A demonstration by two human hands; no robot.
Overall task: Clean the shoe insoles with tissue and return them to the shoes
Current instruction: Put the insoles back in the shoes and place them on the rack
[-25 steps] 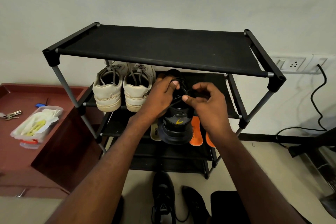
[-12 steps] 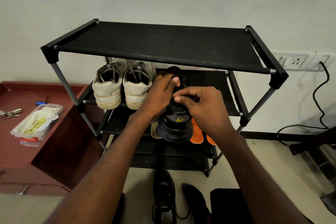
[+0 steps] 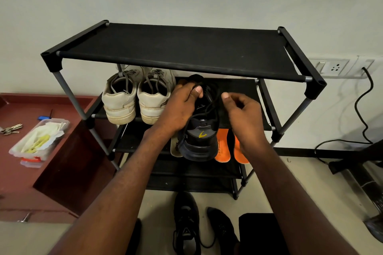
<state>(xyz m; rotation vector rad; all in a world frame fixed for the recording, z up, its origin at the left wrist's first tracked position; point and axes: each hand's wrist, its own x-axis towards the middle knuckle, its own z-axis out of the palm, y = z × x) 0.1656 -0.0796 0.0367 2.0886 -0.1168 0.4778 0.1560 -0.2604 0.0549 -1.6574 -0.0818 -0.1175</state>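
Before rack (image 3: 182, 51): left hand (image 3: 178, 109) on black shoe (image 3: 200, 136)

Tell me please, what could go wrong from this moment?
The black shoe overhangs the shelf edge, held only by the left hand; it might tip onto the orange insoles below. The right hand seems to pull a lace; this could drag the shoe forward.

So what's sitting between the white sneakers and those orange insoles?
In the head view, the black shoe, held by the left hand, sits between the white sneakers and the orange insoles.
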